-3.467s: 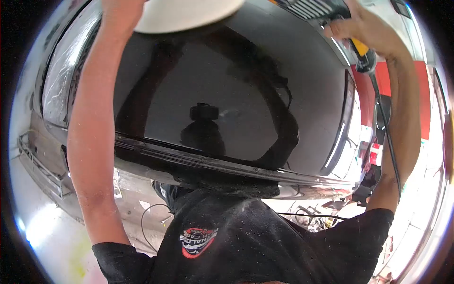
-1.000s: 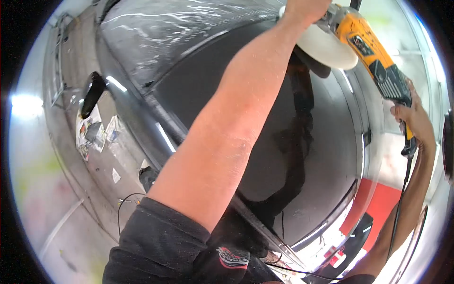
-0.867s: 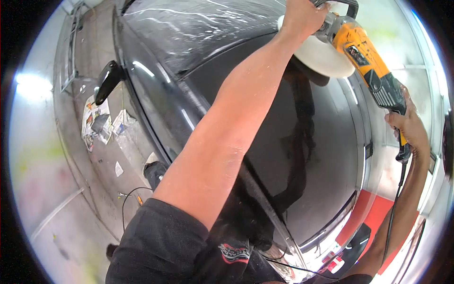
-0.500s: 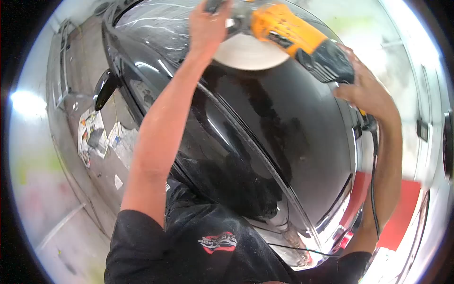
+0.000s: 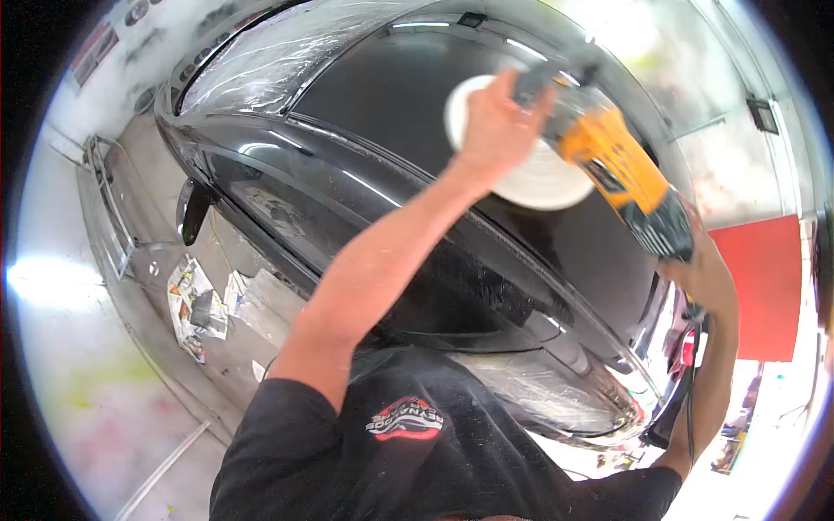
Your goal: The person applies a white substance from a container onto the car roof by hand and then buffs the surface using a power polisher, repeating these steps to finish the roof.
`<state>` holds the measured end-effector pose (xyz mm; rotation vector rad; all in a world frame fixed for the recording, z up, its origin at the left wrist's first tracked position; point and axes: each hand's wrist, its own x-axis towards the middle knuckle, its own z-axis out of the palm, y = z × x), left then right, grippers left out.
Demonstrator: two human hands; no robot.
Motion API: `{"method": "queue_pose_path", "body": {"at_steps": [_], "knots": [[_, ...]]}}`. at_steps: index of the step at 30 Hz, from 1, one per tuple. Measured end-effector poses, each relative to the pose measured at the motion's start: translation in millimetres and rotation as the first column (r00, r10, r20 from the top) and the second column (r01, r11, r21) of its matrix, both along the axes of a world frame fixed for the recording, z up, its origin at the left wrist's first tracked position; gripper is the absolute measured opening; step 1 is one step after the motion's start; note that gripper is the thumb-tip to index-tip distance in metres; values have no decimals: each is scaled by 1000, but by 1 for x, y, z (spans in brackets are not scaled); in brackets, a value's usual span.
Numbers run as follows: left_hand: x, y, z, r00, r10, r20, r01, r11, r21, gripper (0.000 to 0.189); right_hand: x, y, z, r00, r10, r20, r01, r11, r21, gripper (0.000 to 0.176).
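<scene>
A yellow and black rotary polisher [image 5: 618, 161] with a round white pad [image 5: 547, 181] lies over the glossy black roof of a car [image 5: 373, 87]. My left hand [image 5: 502, 130] is closed around the dark front handle, above the pad. At the back end of the tool, my right hand [image 5: 711, 271] wraps round the black rear grip; some of its fingers are hidden behind the body. The pad appears to rest against the roof, though its contact edge is partly covered. A dark cord [image 5: 692, 391] runs down along my right forearm.
Clear plastic sheeting [image 5: 278, 61] covers the windshield, and more lies over the rear part [image 5: 539, 386]. A side mirror [image 5: 193, 211] sticks out at left. Newspaper [image 5: 195, 300] lies on the floor. A red panel [image 5: 757, 286] stands at right, near the wall.
Both hands have carried the polisher to the right and lower in view. My head view has shifted too, so more of the windshield and roof shows.
</scene>
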<state>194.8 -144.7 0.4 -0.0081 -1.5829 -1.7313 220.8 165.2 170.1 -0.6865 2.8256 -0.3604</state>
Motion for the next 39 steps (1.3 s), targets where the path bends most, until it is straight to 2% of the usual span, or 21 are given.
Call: {"method": "queue_pose_path", "body": {"at_steps": [1,2,3,4,5,8,9,10,14,16,18,20,24,25,28,31,34,35,36,38,39], "knots": [[2,29,5,999,-33,19,34,997,-72,32,17,34,-6,999,-42,-8,42,999,-34,97],[5,57,10,997,-67,38,71,987,-142,32,45,45,-2,976,-200,88,209,972,-109,96],[9,84,15,981,-181,71,189,975,-115,31,70,55,3,918,-345,193,377,911,-166,96],[12,110,20,949,-299,100,307,948,-82,30,89,75,1,879,-415,235,456,875,-160,97],[13,138,23,946,-319,64,324,940,-109,30,105,100,2,832,-484,272,534,832,-151,97],[24,204,28,928,-370,42,371,909,-189,30,153,172,-13,805,-543,238,591,765,-256,99],[26,222,26,926,-378,-21,368,912,-183,29,165,191,-18,815,-539,212,579,764,-286,100],[29,234,27,922,-379,-83,361,916,-173,28,175,198,-19,827,-531,185,561,766,-313,100],[35,237,30,902,-429,-44,415,890,-189,27,192,188,-13,790,-587,177,612,740,-279,100],[32,216,32,919,-394,16,388,894,-226,27,181,175,-10,852,-513,104,521,808,-274,95],[18,188,28,921,-388,29,387,907,-168,28,160,140,1,847,-483,222,529,805,-267,94],[6,154,23,927,-374,24,374,922,-102,29,138,96,13,829,-501,250,553,803,-221,93],[-11,53,14,992,-122,17,123,986,-115,30,73,26,11,896,-392,209,436,867,-241,93],[-8,30,16,990,-127,62,132,987,-95,30,60,11,11,911,-363,194,401,892,-211,95],[-9,-9,6,1000,-2,-24,0,998,-58,28,39,-31,11,941,-287,180,320,929,-186,97],[-21,-75,-9,996,84,-41,-84,996,0,27,16,-119,17,964,-235,124,241,970,-39,94],[-23,-130,-17,956,273,-103,-272,962,30,32,-26,-153,10,995,-97,-2,96,992,76,96],[-14,-147,-19,981,189,-35,-185,978,97,32,-34,-166,11,992,-123,-18,125,985,117,96],[-13,-161,-27,960,275,-44,-274,961,33,33,-36,-185,11,988,-147,-39,152,976,156,96],[-27,-193,-39,898,432,-85,-439,893,-94,36,-32,-227,6,996,-76,50,71,992,108,99],[-29,-205,-43,872,484,-68,-489,867,-95,37,-31,-245,4,994,-50,101,39,993,108,101]]}}
